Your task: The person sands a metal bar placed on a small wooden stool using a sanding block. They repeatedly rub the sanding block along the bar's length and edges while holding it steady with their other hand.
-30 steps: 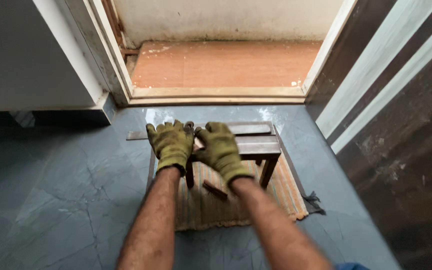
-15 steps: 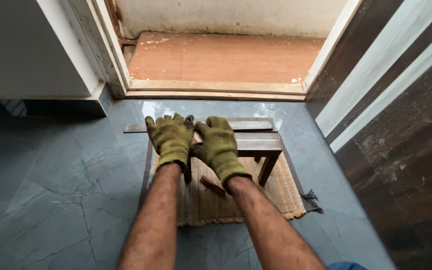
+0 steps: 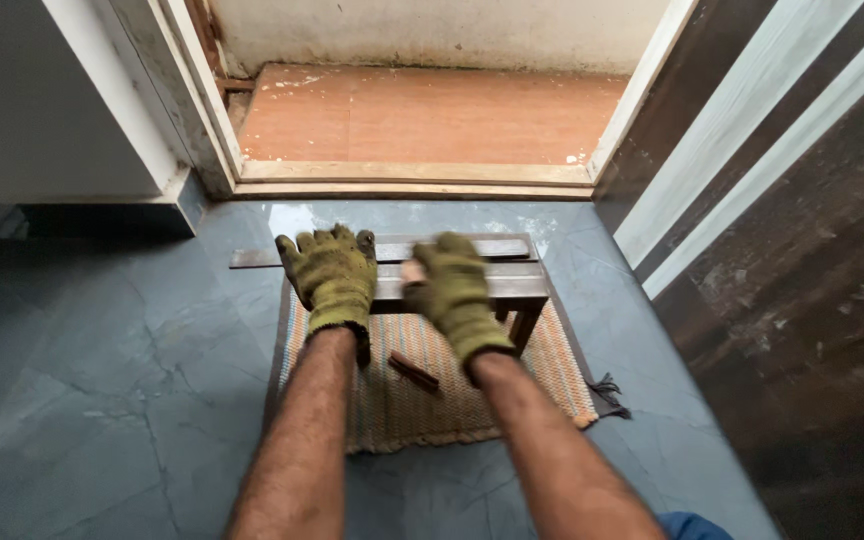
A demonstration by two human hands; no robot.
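While it stands on a striped mat [image 3: 432, 405] on the grey floor [image 3: 102, 400], the low wooden stool [image 3: 512, 285] shows a dark, worn top with a long strip [image 3: 262, 258] lying along its far edge. The gloved left hand [image 3: 332, 275] lies flat on it, fingers spread; the right hand [image 3: 455, 290], blurred, rests beside it, grip unclear.

No packages, labels, signs or screens.
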